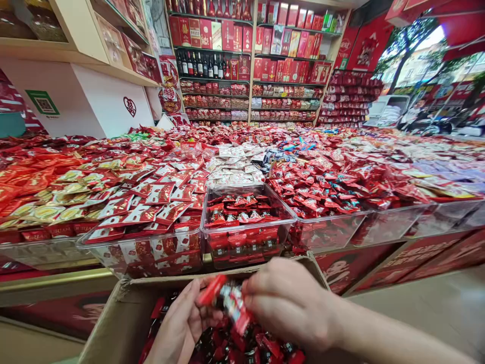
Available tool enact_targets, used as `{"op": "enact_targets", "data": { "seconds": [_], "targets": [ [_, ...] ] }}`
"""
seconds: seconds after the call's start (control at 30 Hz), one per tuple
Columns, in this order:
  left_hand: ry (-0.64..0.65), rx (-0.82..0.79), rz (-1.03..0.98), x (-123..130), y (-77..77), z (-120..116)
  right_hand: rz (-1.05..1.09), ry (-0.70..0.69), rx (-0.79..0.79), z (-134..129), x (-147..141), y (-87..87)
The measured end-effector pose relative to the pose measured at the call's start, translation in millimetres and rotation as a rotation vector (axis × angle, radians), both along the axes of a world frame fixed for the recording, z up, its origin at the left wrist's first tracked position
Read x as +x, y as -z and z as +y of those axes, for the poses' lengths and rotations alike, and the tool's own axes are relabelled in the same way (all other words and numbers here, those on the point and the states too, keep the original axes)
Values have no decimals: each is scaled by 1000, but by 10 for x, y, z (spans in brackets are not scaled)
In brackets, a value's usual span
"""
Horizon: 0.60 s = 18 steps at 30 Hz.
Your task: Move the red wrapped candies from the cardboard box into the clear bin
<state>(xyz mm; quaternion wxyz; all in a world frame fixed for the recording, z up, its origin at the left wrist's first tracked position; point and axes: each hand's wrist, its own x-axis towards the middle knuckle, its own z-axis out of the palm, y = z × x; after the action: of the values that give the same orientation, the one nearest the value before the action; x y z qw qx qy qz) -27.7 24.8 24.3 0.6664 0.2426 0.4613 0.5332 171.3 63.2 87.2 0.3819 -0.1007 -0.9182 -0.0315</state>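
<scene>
Shelves point(251, 65) rise ahead; over our box point(127, 316), our right hand point(290, 301) pinches sweets point(233, 303); our left hand point(184, 316) curls beside them, fingers' grip unclear.

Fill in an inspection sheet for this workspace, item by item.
Surface: clear bins in a row, filled with wrapped packets.
Job's things: open cardboard box with dark red packets inside; red-and-white packets, blurred, above it.
Clutter: loose heaps rising above some bin rims, including white packets.
Grip: right hand closed on the red-and-white packets; left hand cupped beside them, hold unclear.
Cables: nothing seen.
Surroundings: shelves behind with bottles and boxes; street at right.
</scene>
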Motion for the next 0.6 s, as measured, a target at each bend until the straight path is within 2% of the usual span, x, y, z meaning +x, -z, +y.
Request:
{"op": "enact_targets", "data": {
  "seconds": [0.1, 0.2, 0.3, 0.37, 0.6],
  "targets": [
    [52, 0, 49, -29, 75, 44, 73, 219, 9, 331, -11, -355],
    [57, -8, 103, -21, 161, 75, -140, 438, 12, 804, -115, -533],
    [72, -4, 165, -11, 238, 80, -389, 468, 18, 1189, -250, -537],
    [93, 17, 204, -13, 287, 78, -475, 449, 2, 1320, -318, -491],
    [161, 105, 248, -16, 397, 85, -515, 344, -23, 1343, -339, -327]
  ]
}}
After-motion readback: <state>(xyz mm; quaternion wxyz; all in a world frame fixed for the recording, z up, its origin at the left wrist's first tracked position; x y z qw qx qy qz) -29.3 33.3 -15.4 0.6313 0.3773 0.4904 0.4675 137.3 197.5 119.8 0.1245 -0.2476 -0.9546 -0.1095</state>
